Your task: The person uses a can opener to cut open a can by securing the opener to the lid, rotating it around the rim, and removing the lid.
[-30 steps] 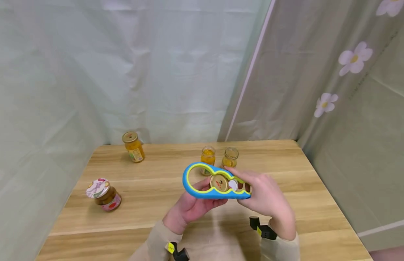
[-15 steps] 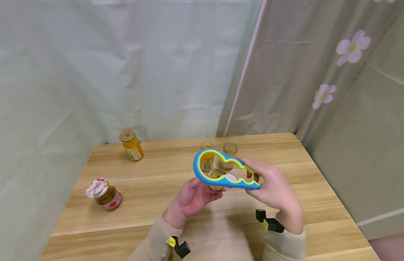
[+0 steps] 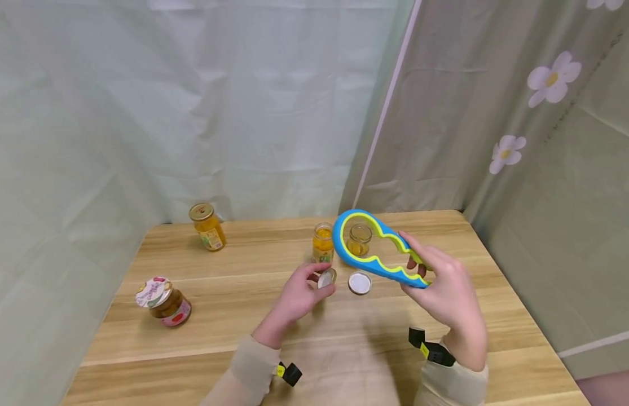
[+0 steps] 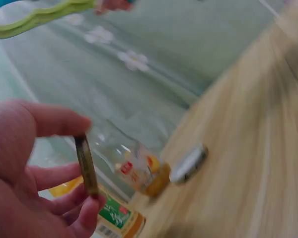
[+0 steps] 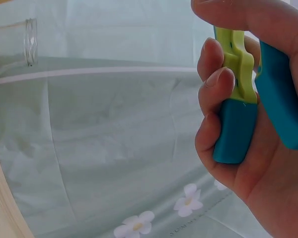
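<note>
1. Two hands at work over the wooden table [image 3: 233,316]. The right hand [image 3: 446,293] has its fingers curled round the narrow end of a blue-and-green jar opener [image 3: 375,248]; the right wrist view confirms the clasp on the jar opener [image 5: 241,94], with the right hand [image 5: 268,148] wrapped about both bars.
2. The opener is held in the air, tilted, its large loop over the far open jars; through the loop I see one open glass jar [image 3: 359,239], and a second open jar of yellow contents [image 3: 322,243] stands just beside it.
3. The left hand [image 3: 299,296] pinches a gold lid [image 3: 326,278] between thumb and fingertips, low over the table. The left wrist view shows the gold lid [image 4: 86,166] edge-on in that pinch of the left hand [image 4: 35,173].
4. A second lid [image 3: 360,283] lies white side up on the table, just beside the first, apart from both hands.
5. Well apart: a sealed gold-capped jar [image 3: 206,226] at the back left and a dark jar with a patterned cap [image 3: 164,301] tipped at the left edge.
6. Judgement: lid removal from one jar looks complete; the step in hand appears to be setting the lid down. I judge the next move calls for releasing it flat beside the other lid.
</note>
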Action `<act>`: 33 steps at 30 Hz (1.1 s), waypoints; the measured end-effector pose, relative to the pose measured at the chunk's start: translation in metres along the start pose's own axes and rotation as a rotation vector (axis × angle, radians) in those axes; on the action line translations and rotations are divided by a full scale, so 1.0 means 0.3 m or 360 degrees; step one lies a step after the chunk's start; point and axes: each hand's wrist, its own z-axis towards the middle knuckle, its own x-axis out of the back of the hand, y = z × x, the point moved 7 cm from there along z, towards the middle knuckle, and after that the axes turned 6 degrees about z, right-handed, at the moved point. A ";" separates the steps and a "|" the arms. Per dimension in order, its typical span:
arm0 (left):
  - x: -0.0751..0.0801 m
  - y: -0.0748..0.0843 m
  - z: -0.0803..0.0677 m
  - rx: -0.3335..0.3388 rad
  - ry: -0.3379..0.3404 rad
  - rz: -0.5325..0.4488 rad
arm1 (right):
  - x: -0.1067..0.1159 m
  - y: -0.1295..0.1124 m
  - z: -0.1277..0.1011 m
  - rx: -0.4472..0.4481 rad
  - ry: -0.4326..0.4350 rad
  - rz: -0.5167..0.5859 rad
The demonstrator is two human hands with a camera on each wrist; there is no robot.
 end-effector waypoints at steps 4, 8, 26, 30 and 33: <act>-0.027 -0.021 0.010 -0.0097 0.0067 0.0383 | -0.003 0.002 -0.002 0.0002 0.0009 -0.0012; -0.064 -0.053 0.022 -0.0101 0.0041 0.0562 | -0.014 0.003 -0.003 0.0007 -0.0001 -0.0018; -0.095 -0.085 0.067 -0.0208 0.0097 0.0787 | -0.033 0.000 0.008 -0.0011 -0.0073 -0.0030; -0.096 -0.089 0.066 -0.0173 0.0102 0.0831 | -0.035 0.004 0.007 -0.0010 -0.0082 -0.0034; -0.098 -0.094 0.068 -0.0146 0.0107 0.0861 | -0.033 0.007 0.007 -0.0018 -0.0087 -0.0035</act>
